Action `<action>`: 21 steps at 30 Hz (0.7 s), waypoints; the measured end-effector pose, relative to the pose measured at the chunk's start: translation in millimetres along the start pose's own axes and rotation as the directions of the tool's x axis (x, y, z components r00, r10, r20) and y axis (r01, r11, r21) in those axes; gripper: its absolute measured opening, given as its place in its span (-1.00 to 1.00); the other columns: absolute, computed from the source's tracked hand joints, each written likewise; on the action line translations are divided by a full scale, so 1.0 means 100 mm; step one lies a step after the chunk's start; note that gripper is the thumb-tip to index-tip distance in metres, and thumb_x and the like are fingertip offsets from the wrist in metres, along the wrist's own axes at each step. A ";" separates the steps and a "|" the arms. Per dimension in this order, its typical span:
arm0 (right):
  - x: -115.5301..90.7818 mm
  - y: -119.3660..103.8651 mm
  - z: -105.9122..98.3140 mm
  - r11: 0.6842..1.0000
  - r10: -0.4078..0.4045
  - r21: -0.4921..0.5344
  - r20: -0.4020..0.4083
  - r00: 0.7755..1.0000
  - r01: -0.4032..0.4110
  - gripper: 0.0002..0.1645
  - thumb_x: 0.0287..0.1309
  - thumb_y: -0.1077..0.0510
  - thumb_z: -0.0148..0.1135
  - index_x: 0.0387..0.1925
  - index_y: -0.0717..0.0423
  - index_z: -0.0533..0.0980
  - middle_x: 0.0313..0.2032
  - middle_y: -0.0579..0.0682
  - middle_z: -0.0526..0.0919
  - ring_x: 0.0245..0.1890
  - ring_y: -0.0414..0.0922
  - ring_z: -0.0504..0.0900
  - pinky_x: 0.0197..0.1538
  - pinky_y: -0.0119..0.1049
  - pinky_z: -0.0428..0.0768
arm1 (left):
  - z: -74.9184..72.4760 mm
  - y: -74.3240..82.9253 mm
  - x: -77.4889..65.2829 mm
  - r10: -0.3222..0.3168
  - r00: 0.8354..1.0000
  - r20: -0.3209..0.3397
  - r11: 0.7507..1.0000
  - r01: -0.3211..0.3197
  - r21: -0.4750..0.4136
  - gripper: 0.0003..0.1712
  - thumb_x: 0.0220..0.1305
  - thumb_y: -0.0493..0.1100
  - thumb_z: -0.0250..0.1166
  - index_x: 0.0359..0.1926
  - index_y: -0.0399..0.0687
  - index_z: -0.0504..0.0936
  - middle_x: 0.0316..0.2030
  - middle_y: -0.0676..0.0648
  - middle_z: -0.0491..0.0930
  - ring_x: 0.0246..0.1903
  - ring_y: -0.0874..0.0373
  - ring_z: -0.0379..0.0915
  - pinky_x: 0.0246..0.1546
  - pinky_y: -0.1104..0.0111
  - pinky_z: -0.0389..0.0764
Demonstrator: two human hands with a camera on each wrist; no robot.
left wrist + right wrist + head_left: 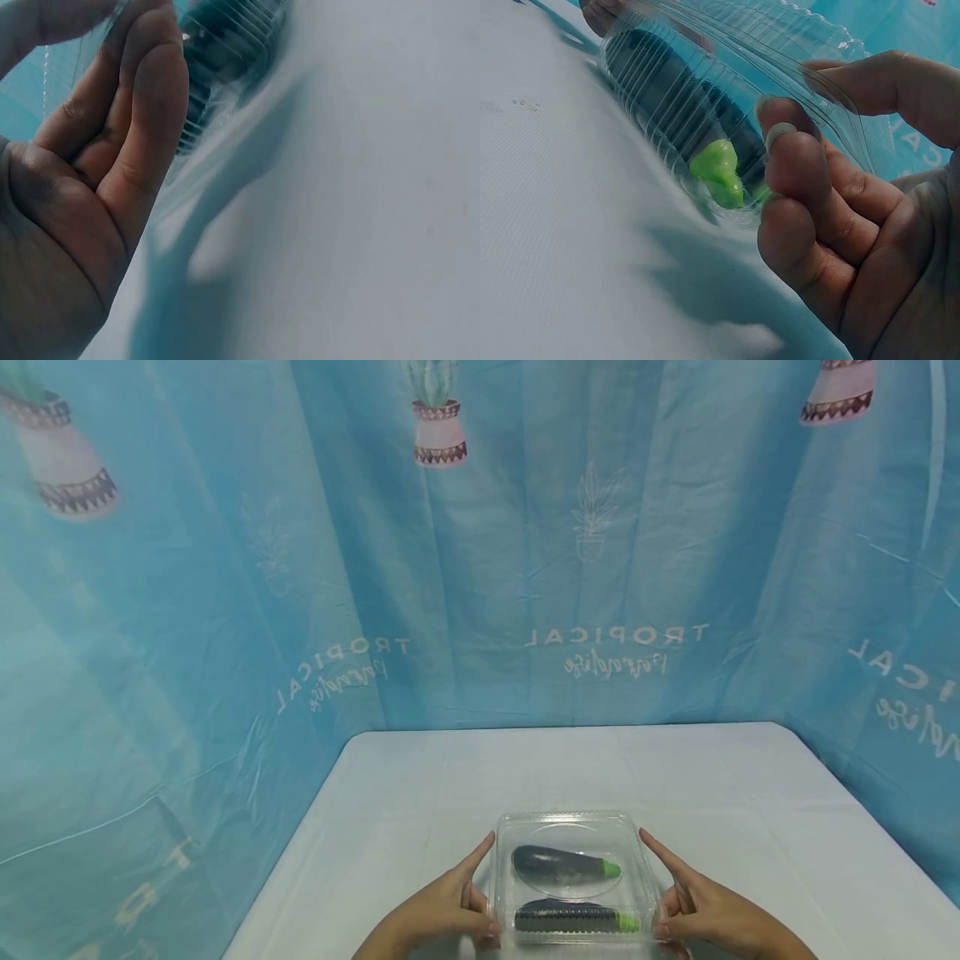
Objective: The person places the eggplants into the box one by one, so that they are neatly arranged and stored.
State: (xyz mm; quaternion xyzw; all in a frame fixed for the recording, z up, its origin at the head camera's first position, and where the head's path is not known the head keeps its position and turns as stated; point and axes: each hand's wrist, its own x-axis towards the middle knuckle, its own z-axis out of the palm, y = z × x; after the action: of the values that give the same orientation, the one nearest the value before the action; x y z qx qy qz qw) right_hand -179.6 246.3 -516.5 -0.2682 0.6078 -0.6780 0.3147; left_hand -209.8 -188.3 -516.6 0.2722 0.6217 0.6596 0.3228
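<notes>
A clear plastic clamshell box with a ribbed wall is at the near part of the table. Inside lie two dark eggplants, a back one and a front one, with bright green stem ends pointing right. My left hand grips the box's left side, its index finger stretched along the edge. On the opposite side my right hand holds the rim, thumb over the lid edge and lower fingers curled against the wall. In the right wrist view, the lid rim and base rim lie close together.
The box is over a white-covered table. Blue curtains printed with potted plants and lettering hang behind the table and along both sides. Shadows of the hands fall on the cloth.
</notes>
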 end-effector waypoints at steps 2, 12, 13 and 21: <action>0.00 0.00 0.00 1.000 0.000 0.002 0.002 1.000 0.000 0.28 0.53 0.38 0.04 0.56 -0.19 -0.76 -0.31 0.22 0.70 -0.37 -0.15 0.70 -0.28 -0.27 0.76 | 0.00 0.00 0.00 0.002 1.000 -0.003 1.000 -0.002 -0.009 0.42 0.22 -0.41 0.45 0.70 0.07 -0.45 -0.31 -0.27 0.76 -0.34 0.05 0.77 -0.17 0.14 0.81; 0.00 0.00 0.01 1.000 -0.004 0.021 0.012 1.000 0.003 0.28 0.54 0.39 0.02 0.55 -0.22 -0.78 -0.33 0.44 0.63 -0.37 -0.13 0.71 -0.26 -0.22 0.78 | -0.01 -0.01 0.01 0.014 1.000 -0.005 0.998 -0.015 -0.065 0.43 0.19 -0.48 0.46 0.70 0.07 -0.42 -0.31 -0.27 0.76 -0.34 0.06 0.77 -0.21 0.21 0.81; 0.00 0.00 0.01 1.000 -0.003 0.024 0.013 1.000 0.003 0.28 0.54 0.40 0.02 0.55 -0.23 -0.78 -0.33 0.45 0.62 -0.36 -0.13 0.71 -0.26 -0.22 0.78 | -0.01 -0.01 0.01 0.016 1.000 -0.004 0.998 -0.016 -0.068 0.43 0.19 -0.48 0.46 0.70 0.07 -0.42 -0.31 -0.27 0.76 -0.34 0.06 0.77 -0.21 0.21 0.81; -0.01 -0.01 0.02 0.999 0.027 0.026 -0.010 1.000 -0.027 0.31 0.52 0.39 0.06 0.56 -0.25 -0.76 -0.35 0.18 0.69 -0.38 -0.14 0.69 -0.26 -0.26 0.76 | -0.03 -0.01 0.01 0.026 0.999 0.045 0.996 -0.022 -0.089 0.40 0.28 -0.51 0.38 0.68 0.11 -0.50 -0.24 -0.31 0.76 -0.29 0.06 0.77 -0.21 0.22 0.81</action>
State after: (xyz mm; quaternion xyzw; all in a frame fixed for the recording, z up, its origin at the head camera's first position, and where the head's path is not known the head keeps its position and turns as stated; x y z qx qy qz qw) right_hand -177.6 245.9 -515.7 -0.2525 0.6042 -0.6828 0.3240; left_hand -212.4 -189.2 -518.3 0.2804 0.5810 0.6839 0.3406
